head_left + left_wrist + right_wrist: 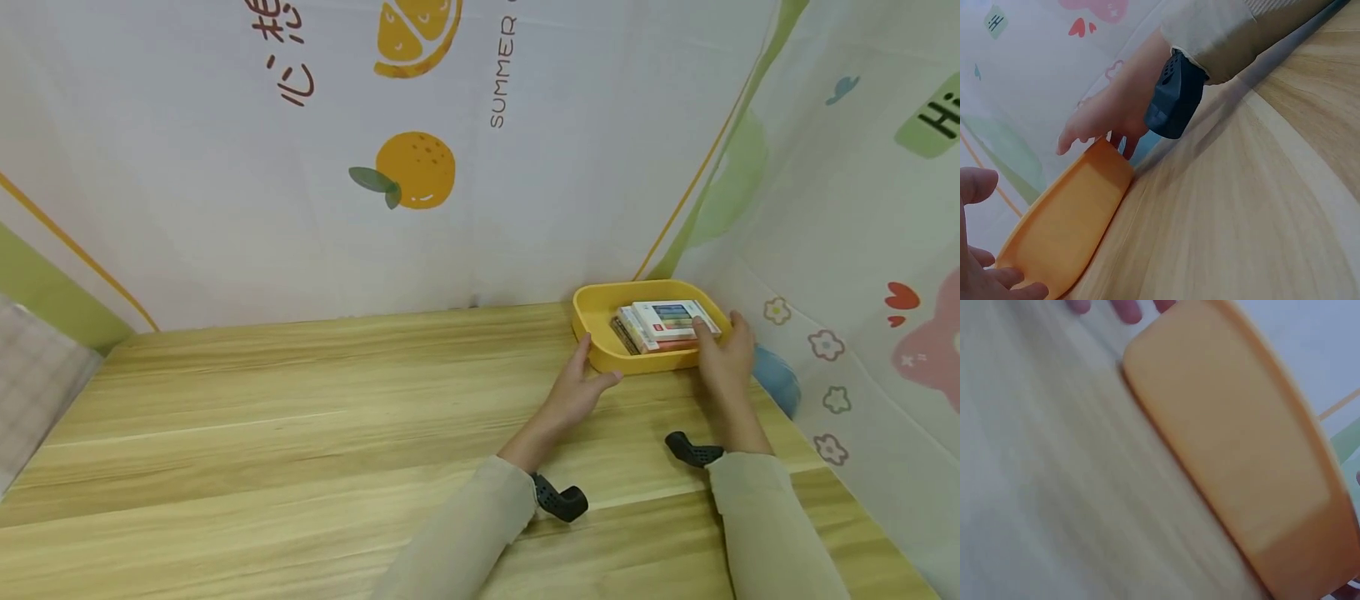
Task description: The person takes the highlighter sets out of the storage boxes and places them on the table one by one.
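Observation:
A shallow yellow tray (637,364) stands at the table's far right corner. In it lie several small flat boxes, the top one a white box (678,318) with a coloured picture on its face. My left hand (573,393) is at the tray's near left corner, fingers extended along the outside and thumb held away from the wall. My right hand (726,360) straddles the right end: its thumb is over the rim above the boxes, its fingers outside. In the left wrist view that thumb stands apart from the tray (1079,212). The boxes' lower parts are hidden by the tray wall.
The wooden table (300,450) stretches out to the left. A white printed curtain (225,208) hangs behind it and along the right side. Black wrist devices (558,498) sit at both sleeve cuffs.

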`<state>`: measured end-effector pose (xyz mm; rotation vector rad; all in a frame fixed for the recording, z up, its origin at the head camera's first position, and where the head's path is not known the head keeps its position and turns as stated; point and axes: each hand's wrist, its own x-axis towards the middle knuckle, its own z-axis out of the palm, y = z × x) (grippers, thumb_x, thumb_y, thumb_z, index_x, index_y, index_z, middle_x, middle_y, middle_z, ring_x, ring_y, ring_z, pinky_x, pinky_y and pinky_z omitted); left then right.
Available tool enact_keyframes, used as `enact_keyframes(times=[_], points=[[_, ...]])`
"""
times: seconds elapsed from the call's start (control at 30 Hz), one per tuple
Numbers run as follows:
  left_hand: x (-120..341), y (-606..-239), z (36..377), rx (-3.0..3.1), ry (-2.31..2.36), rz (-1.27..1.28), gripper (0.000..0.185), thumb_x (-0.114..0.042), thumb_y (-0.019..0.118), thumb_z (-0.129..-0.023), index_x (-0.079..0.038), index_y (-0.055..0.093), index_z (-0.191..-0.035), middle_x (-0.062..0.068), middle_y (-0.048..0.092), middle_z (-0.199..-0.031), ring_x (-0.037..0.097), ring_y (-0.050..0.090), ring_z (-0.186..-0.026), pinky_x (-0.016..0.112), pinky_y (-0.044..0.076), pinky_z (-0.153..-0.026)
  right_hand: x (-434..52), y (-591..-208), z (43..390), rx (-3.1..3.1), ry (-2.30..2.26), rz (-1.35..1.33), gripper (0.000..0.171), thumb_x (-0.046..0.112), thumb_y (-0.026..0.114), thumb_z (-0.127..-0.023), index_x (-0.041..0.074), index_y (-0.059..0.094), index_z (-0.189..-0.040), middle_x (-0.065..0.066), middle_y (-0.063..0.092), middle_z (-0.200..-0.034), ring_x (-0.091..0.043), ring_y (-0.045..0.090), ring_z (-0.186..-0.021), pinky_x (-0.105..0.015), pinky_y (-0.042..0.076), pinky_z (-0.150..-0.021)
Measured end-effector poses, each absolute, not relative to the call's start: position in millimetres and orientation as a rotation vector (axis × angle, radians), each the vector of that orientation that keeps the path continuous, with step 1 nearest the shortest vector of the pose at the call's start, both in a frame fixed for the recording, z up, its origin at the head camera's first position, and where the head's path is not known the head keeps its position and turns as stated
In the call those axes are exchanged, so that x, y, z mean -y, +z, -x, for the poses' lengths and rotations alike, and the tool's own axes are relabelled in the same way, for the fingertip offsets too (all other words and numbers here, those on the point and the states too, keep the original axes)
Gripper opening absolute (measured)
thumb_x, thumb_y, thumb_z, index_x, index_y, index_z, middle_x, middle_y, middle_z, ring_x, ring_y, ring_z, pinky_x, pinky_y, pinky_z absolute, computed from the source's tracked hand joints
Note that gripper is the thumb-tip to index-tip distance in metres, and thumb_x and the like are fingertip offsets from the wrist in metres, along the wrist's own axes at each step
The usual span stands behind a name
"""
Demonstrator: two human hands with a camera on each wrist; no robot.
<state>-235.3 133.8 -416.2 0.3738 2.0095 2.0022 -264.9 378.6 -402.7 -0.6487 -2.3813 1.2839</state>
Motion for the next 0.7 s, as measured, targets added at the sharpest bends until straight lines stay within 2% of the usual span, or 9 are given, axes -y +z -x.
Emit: enact_keyframes(times=[0.23, 0.43, 0.57, 0.7], points=[[-132, -413, 238, -2.029, 2.035, -0.377, 0.085, -0.03, 0.064, -0.095, -0.016, 0.017, -0.163, 0.005, 0.022, -0.17, 0.025, 0.02, -0.157, 0.047, 0.015, -0.129, -373, -398, 265, 2.126, 1.594, 0.787, 0.066, 0.047, 0.039, -0.105, 0.021, 0.021, -0.162, 0.001, 0.02, -0.17, -0.017, 0.015, -0.158, -0.035, 0.013, -0.13], [-127, -412, 239, -2.064, 2.009, -0.355, 0.084, -0.035, 0.063, -0.095, -0.014, 0.019, -0.163, 0.006, 0.026, -0.168, 0.028, 0.026, -0.155, 0.047, 0.02, -0.128, -369, -400, 269, 1.847, 1.723, 0.838, 0.053, 0.035, 0.047, -0.105, 0.019, 0.041, -0.155, -0.001, 0.037, -0.162, -0.01, 0.03, -0.15, -0.025, 0.024, -0.125], [-123, -411, 239, -2.091, 2.012, -0.331, 0.081, -0.037, 0.063, -0.095, -0.012, 0.024, -0.162, 0.007, 0.03, -0.167, 0.03, 0.031, -0.153, 0.049, 0.023, -0.126, -368, -403, 272, 1.741, 1.732, 0.834, 0.049, 0.031, 0.051, -0.104, 0.015, 0.049, -0.15, 0.0, 0.048, -0.152, -0.011, 0.037, -0.144, -0.022, 0.029, -0.122], [-119, -411, 242, -2.069, 2.045, -0.347, 0.077, -0.033, 0.06, -0.097, -0.009, 0.025, -0.161, 0.01, 0.03, -0.166, 0.032, 0.034, -0.151, 0.05, 0.029, -0.124, -367, -408, 273, 1.7, 1.726, 0.829, 0.046, 0.03, 0.054, -0.103, 0.015, 0.053, -0.147, 0.009, 0.054, -0.133, -0.01, 0.043, -0.135, -0.021, 0.033, -0.118]])
